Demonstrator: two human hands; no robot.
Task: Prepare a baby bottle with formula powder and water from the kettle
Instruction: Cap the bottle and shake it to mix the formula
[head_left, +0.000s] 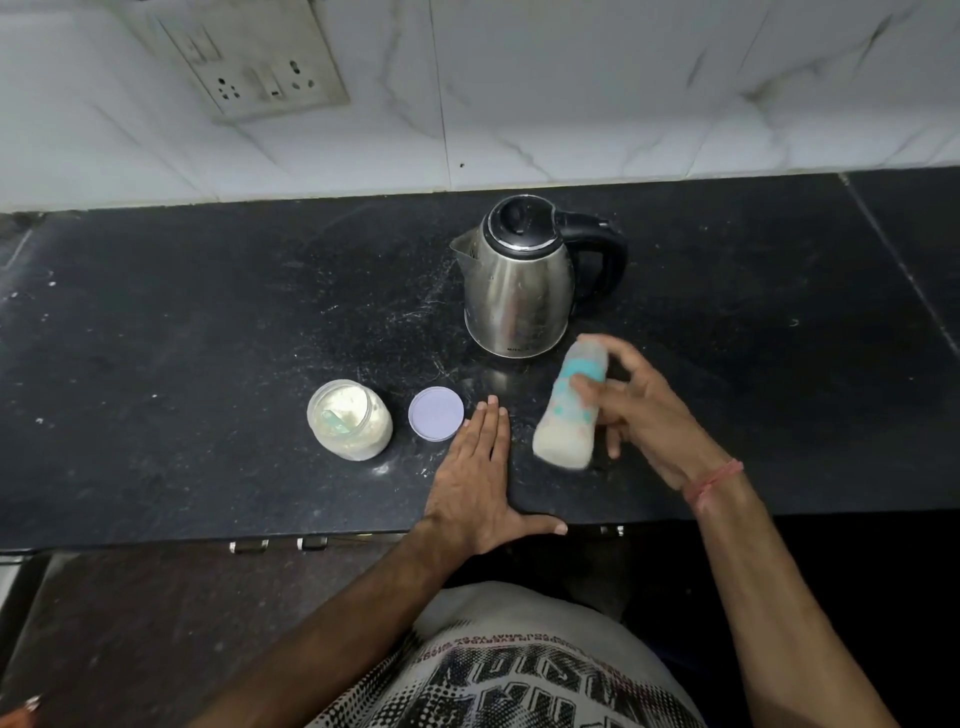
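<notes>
Right hand (644, 415) right of frame centre, fingers curled round baby bottle (569, 402); bottle blurred, tilted, cap end toward upper right, milky base toward lower left, thumb across its middle, other fingers behind. Left hand (480, 480) flat on black counter (182, 338), fingers straight and pressed together, thumb splayed right, fingertips just beside purple lid (435, 414). Open formula jar (349, 420) left of lid. Steel kettle (522, 278) above bottle, upper centre.
</notes>
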